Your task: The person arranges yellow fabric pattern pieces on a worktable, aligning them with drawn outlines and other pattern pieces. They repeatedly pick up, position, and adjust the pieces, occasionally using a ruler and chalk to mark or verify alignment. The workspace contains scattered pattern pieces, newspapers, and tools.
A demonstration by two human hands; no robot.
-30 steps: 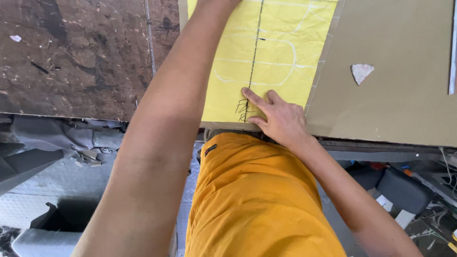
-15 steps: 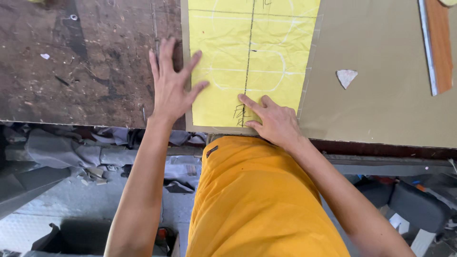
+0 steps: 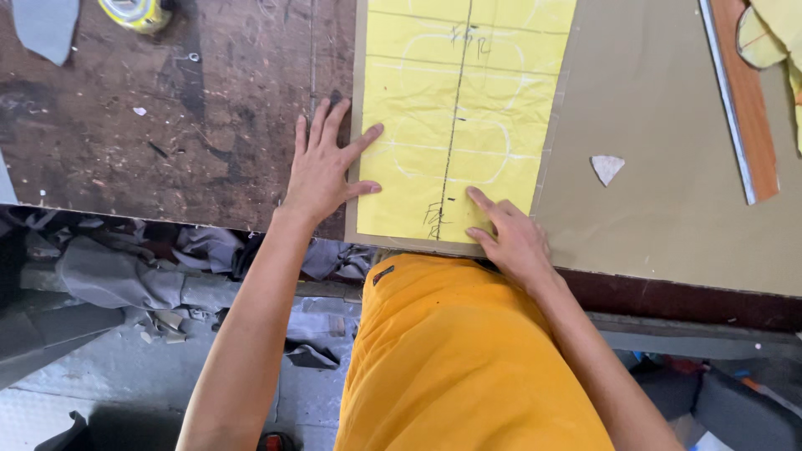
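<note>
Fingers [image 3: 322, 125] of left hand [image 3: 322, 171] spread wide and flat, grasping nothing, palm pressed on dark worn tabletop [image 3: 167, 125], thumb and forefinger tips reaching over onto left edge of yellow fabric piece [image 3: 468, 108]. Fingers [image 3: 484, 200] of right hand [image 3: 514, 238] also released and laid flat, pressing down near bottom edge of same yellow fabric piece, just right of a dark centre line drawn along it. Yellow fabric piece lying flat, marked with pale chalk outlines, on tan board [image 3: 668, 108] at near edge of tabletop, directly ahead of an orange-clad torso. Small pale triangular scrap [image 3: 607, 167] on tan board, right of fabric, well apart from both hands. Wooden ruler with metal edge [image 3: 739, 100] farther right. Roll of tape [image 3: 138, 12] at far left corner, beside a grey cloth scrap [image 3: 46, 25].
</note>
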